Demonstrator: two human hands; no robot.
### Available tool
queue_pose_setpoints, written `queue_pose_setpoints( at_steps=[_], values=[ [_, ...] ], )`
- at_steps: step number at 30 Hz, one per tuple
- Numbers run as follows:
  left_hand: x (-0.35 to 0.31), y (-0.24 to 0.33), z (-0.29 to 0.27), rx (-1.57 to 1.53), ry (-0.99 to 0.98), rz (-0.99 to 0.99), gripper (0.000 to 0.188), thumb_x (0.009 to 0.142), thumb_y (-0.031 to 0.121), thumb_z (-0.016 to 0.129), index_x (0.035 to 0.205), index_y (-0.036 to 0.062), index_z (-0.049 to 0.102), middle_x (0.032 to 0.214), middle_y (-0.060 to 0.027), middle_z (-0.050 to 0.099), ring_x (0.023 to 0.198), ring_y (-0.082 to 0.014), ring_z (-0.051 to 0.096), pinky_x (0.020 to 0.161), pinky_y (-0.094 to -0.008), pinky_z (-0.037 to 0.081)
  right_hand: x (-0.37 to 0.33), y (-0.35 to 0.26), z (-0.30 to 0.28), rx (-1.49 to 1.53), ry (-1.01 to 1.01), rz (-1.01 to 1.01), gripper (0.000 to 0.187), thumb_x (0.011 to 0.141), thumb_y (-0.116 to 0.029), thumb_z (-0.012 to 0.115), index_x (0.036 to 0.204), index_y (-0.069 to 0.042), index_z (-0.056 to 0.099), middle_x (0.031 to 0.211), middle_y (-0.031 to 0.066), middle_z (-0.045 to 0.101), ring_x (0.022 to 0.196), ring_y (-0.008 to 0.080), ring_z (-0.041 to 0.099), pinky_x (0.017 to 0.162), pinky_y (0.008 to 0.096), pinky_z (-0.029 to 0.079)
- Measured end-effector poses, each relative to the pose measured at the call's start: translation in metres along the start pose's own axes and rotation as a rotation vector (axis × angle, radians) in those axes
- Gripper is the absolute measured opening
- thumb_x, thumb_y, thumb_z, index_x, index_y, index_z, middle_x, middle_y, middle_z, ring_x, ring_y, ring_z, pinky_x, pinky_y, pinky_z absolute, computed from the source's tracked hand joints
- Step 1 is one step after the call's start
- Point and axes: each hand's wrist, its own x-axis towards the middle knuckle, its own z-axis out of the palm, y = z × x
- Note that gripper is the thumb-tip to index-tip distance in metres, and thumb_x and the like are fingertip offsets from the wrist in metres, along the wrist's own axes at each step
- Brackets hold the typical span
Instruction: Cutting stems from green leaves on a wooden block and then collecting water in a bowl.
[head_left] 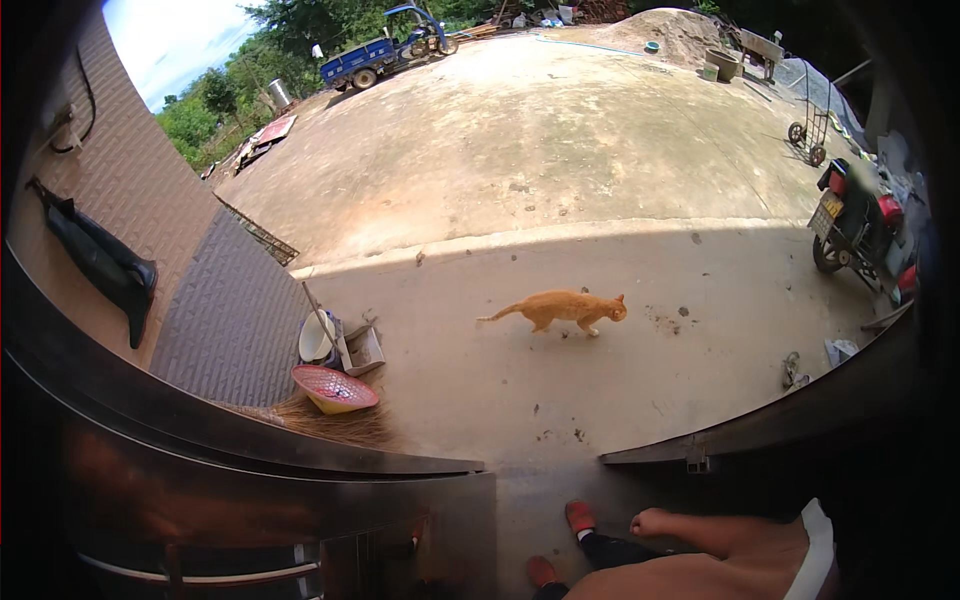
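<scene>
At the lower right, my right hand (652, 522) hangs low beside my dark-trousered leg (612, 550). Its fingers are curled in, and nothing shows in them. A short white sleeve (818, 550) ends on the bare arm behind it. More bare skin runs off the lower edge; which part of the arms it belongs to, I cannot tell. My left hand is out of sight. On my feet are red slippers (580, 516), close to a dark doorway. Beyond the opening, an orange cat (565, 308) walks toward the right across shaded concrete.
Dark door panels (400, 520) flank the opening. Left outside are a broom (340, 425), a woven hat (335, 388), a dustpan (362, 350) and black boots (100, 260) on the wall. A motorcycle (850, 225) and hand truck (812, 130) stand right; a blue cargo tricycle (365, 62) is far off.
</scene>
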Motion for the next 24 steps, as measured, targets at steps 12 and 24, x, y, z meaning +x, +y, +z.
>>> queue_pose_setpoints(
  at_steps=[12, 24],
  values=[
    [0.083, 0.059, 0.133, -0.524, -0.431, 0.155, 0.028, 0.089, 0.024, 0.053, 0.103, 0.0013, 0.060, 0.104, -0.0135, 0.061, 0.096, -0.0273, 0.056, 0.085, -0.0380, 0.044, 0.083, 0.023, -0.017, 0.087, 0.180, -0.081, 0.020, 0.072, -0.018, 0.056, 0.084, -0.006, 0.067, 0.083, 0.0162, 0.065, 0.076, 0.0318, 0.062, 0.068, 0.0413, 0.048],
    [0.047, 0.038, -0.087, -0.339, 0.134, -0.075, 0.027, 0.090, 0.024, 0.051, 0.103, 0.0019, 0.060, 0.103, -0.0128, 0.061, 0.096, -0.0269, 0.057, 0.087, -0.0379, 0.044, 0.032, 0.061, 0.033, 0.251, 0.235, -0.036, 0.023, 0.077, -0.025, 0.057, 0.089, -0.011, 0.070, 0.088, 0.0085, 0.068, 0.083, 0.0216, 0.065, 0.079, 0.0347, 0.050]
  ],
)
